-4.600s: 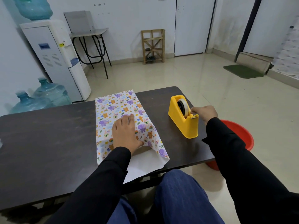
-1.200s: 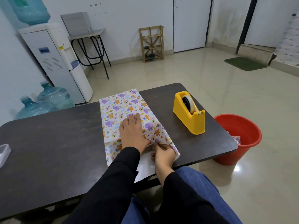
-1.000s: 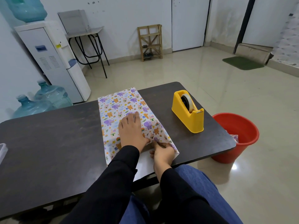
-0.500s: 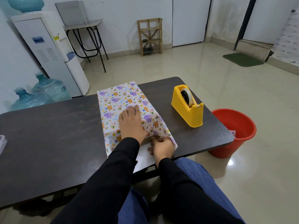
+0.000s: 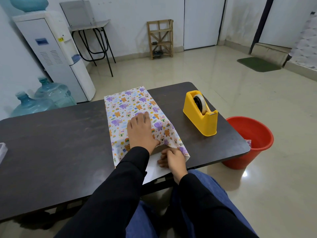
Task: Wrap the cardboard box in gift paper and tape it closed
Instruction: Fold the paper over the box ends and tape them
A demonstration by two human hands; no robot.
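Wrapping in progress, read from left to right, with positions given from the yellow tape dispenser [image 5: 199,114]. The dark tabletop [image 5: 51,143] carried the work. Well to the left of the dispenser lay the gift paper [image 5: 130,103], printed side up and folded over the cardboard box, which was covered and not itself visible. The left hand [image 5: 140,133] lay on top of the parcel, left of the dispenser, palm down with its fingers straight and close together, pressing the paper flat. The right hand [image 5: 173,160] was nearer the person than the dispenser and to its left, at the open near end of the parcel. Its fingers were curled onto the edge of the printed sheet and appeared to pinch it above the white underside flap [image 5: 154,167], which overhung the table edge. Whether a strip of tape lay under those fingers could not be told. A red bucket [image 5: 248,141] stood on the floor to the right of the dispenser. The step in hand was judged to be closing the long seam and starting on the near end. The next move would call for steady pressure from the left hand while the right creased the end flap, then a reach to the dispenser for tape.
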